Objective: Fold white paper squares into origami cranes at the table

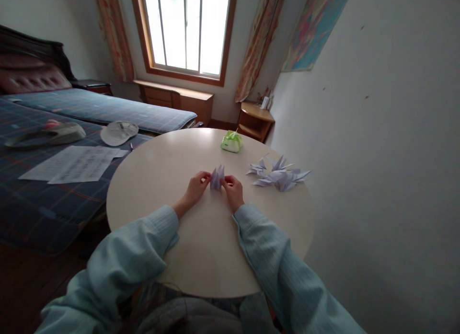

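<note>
A small folded paper piece (217,178), pale lilac with pointed upright flaps, is held between my two hands above the middle of the round table (154,156). My left hand (197,186) pinches its left edge between thumb and fingers. On the opposite side, my right hand (233,189) grips the right edge in the same way. Several folded paper cranes (282,176) of the same pale colour lie in a loose cluster to the right of my right hand. The fingertips partly cover the sides of the held piece.
A green and white tissue pack (231,141) sits near the table's far edge. Left of the table, a bed (79,209) carries printed sheets (77,164), a white cap (119,132) and a bag-like item (61,132). A wall (377,180) runs close along the table's right side.
</note>
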`<state>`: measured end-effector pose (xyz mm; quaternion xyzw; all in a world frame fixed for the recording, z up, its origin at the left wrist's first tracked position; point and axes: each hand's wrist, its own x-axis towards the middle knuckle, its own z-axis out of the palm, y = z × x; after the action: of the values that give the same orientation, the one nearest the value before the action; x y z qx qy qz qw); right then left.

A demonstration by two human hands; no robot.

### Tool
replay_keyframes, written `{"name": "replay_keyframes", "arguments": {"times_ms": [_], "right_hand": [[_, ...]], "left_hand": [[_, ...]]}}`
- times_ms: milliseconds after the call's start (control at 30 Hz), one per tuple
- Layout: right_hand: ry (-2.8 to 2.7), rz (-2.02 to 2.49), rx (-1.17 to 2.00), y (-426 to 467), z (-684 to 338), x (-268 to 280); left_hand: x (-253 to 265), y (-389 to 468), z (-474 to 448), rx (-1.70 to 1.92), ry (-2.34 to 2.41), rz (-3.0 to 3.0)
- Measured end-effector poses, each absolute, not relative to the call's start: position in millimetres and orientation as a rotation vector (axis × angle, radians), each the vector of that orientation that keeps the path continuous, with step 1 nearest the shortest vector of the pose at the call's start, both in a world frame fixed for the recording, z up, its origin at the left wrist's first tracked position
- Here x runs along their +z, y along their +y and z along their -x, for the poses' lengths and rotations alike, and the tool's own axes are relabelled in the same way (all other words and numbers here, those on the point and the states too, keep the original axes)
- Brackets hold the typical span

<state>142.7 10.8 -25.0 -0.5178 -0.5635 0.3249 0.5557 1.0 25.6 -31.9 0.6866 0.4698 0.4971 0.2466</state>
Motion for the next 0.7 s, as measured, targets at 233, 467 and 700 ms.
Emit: {"name": "replay_keyframes", "arguments": {"times_ms": [233,467,700], "right_hand": [[-1.301,1.229,0.76,14.4,-144.0,-28.8],[-1.278,1.248,0.744,15.9,-144.6,-30.2],[-1.296,1.246,0.732,15.9,-144.7,-30.5]], "left_hand": [[-30.7,25.6,-1.2,1.399,1.317,-1.818],[-30.0,26.3,-0.9,1.429,1.336,-1.773],[-25.4,21.4,-2.3,1.413,1.281,-1.783]]}}
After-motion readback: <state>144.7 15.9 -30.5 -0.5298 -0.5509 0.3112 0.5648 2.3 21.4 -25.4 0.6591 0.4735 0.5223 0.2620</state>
